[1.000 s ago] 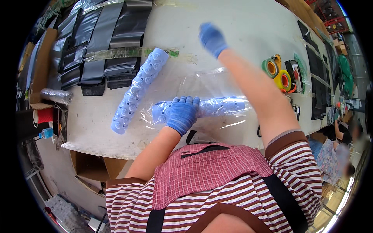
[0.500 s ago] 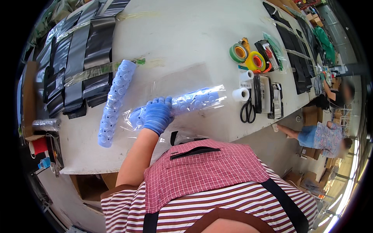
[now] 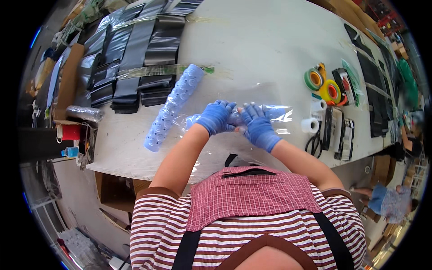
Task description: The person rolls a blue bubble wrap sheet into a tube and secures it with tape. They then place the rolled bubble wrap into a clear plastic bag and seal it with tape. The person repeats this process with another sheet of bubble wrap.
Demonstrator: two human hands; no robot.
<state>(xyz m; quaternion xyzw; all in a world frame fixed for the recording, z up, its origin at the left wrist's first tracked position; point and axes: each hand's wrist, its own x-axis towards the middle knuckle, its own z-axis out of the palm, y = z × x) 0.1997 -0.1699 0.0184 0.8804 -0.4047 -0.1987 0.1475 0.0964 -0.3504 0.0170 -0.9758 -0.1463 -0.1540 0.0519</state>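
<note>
A light blue rolled mat (image 3: 276, 112), bumpy with round raised shapes, lies crosswise in a clear plastic bag (image 3: 265, 93) on the table in front of me. My left hand (image 3: 217, 118), in a blue glove, is closed over the left half of this roll. Close beside it, my right hand (image 3: 258, 126), gloved alike, wraps the roll from above, its thumb toward the left hand. The bag's loose film spreads beyond the roll and shines at its right end. A second blue rolled mat (image 3: 173, 108), unbagged, lies slantwise to the left of my left hand.
Black plastic bags (image 3: 159, 49) are taped to the white table (image 3: 243, 40) at the left. Tape dispensers (image 3: 330, 91), white label rolls (image 3: 309, 125), black scissors (image 3: 313, 143) and black packs (image 3: 333, 128) stand at the right. Two people are beyond the table's right edge.
My right hand has come into view and onto the bagged roll beside my left hand. The whole view has shifted, so the table's things appear farther right.
</note>
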